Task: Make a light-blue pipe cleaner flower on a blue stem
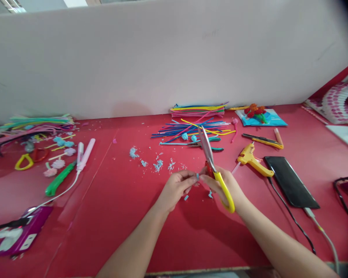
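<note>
My left hand point(176, 188) is closed, thumb and fingertips pinching a tiny light-blue fuzzy piece point(197, 176) that looks like cut pipe cleaner. My right hand point(226, 184) is wrapped round a pair of scissors point(225, 195) with yellow and red handles. The scissors' blades point up and away, seemingly together. The right thumb and fingertips come up close beside the small blue piece; whether they touch it I cannot tell. Under the hands lie a short blue bit point(186, 197) and another blue bit point(210, 194). Blue clippings point(158, 165) are scattered in small heaps beyond the left hand.
Loose pipe cleaners point(174, 129), blue pompoms point(185, 136) and pliers point(217, 149) lie ahead. At right are a yellow glue gun point(253, 161) and a black phone point(291, 181), both with cables. A pink hair-iron-like tool point(85, 156), green-handled tool point(59, 180) and purple power strip point(31, 231) are left.
</note>
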The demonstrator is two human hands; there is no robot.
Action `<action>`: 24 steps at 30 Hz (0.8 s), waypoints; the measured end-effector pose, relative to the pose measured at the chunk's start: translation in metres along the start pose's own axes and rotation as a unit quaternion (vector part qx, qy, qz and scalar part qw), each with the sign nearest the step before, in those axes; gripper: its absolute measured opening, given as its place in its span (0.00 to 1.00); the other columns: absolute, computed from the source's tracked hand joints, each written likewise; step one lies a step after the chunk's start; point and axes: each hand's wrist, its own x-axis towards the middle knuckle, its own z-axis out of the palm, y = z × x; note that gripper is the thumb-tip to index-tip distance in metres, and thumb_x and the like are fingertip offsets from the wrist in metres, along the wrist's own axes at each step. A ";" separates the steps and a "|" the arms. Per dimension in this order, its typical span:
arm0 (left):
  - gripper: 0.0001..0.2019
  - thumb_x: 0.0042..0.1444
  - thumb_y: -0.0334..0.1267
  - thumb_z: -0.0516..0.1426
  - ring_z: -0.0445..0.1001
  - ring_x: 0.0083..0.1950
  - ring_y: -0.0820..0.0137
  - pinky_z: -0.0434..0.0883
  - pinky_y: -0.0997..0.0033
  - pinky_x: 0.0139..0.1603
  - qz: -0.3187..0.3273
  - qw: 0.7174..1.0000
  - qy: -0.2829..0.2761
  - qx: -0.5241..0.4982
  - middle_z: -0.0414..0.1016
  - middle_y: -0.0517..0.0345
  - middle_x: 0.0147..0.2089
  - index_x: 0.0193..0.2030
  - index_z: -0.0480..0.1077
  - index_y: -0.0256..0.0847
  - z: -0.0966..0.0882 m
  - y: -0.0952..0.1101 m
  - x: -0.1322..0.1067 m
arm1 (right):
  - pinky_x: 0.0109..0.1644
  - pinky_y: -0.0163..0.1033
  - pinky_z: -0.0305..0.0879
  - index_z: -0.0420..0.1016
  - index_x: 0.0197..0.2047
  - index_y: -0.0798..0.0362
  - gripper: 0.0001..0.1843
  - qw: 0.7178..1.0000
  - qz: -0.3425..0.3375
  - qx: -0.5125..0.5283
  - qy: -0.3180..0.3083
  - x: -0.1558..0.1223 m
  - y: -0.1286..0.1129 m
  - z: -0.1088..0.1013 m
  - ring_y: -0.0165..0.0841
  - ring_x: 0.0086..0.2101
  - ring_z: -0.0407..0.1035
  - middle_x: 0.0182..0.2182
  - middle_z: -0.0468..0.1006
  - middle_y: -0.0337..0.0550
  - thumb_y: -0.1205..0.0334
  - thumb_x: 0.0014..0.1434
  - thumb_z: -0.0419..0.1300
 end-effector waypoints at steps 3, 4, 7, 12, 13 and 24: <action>0.11 0.52 0.43 0.57 0.53 0.20 0.81 0.52 0.79 0.19 -0.003 0.999 -0.042 0.034 0.62 0.64 0.22 0.32 0.71 0.35 0.001 0.000 -0.001 | 0.22 0.30 0.54 0.66 0.28 0.53 0.11 0.999 0.031 0.028 -0.029 -0.002 -0.002 -0.003 0.25 0.17 0.55 0.15 0.59 0.30 0.54 0.53 0.55; 0.11 0.52 0.43 0.57 0.53 0.19 0.80 0.52 0.79 0.19 -0.005 0.998 -0.048 0.043 0.60 0.65 0.21 0.31 0.71 0.35 0.001 0.000 -0.001 | 0.22 0.30 0.54 0.66 0.28 0.53 0.10 0.998 0.038 0.030 -0.040 -0.002 -0.003 -0.004 0.25 0.16 0.55 0.14 0.58 0.29 0.55 0.53 0.54; 0.10 0.51 0.43 0.57 0.53 0.20 0.79 0.53 0.78 0.21 -0.005 0.997 -0.040 0.071 0.58 0.66 0.20 0.31 0.71 0.36 0.001 0.000 -0.001 | 0.21 0.30 0.53 0.64 0.26 0.53 0.09 0.998 0.037 0.014 -0.041 -0.002 -0.001 -0.003 0.25 0.16 0.55 0.14 0.57 0.29 0.56 0.52 0.53; 0.08 0.49 0.40 0.59 0.61 0.26 0.76 0.59 0.76 0.27 0.035 0.992 -0.011 0.118 0.66 0.62 0.25 0.29 0.72 0.36 0.005 0.001 -0.002 | 0.23 0.31 0.52 0.62 0.25 0.53 0.09 0.999 0.016 -0.026 -0.016 0.001 0.006 0.002 0.27 0.20 0.57 0.18 0.59 0.32 0.56 0.50 0.54; 0.07 0.49 0.39 0.59 0.62 0.28 0.75 0.59 0.76 0.29 0.043 0.992 -0.005 0.118 0.66 0.62 0.25 0.28 0.72 0.36 0.005 0.002 -0.002 | 0.23 0.32 0.52 0.62 0.25 0.53 0.09 0.999 0.014 -0.030 -0.013 0.001 0.008 0.003 0.27 0.21 0.57 0.18 0.60 0.33 0.56 0.50 0.55; 0.08 0.45 0.38 0.62 0.51 0.17 0.82 0.45 0.79 0.17 0.072 0.978 0.188 -0.061 0.62 0.67 0.19 0.32 0.72 0.37 -0.010 0.003 0.005 | 0.27 0.34 0.50 0.62 0.31 0.51 0.15 0.919 -0.041 -0.392 0.028 -0.006 0.016 -0.004 0.37 0.27 0.70 0.27 0.75 0.43 0.46 0.53 0.54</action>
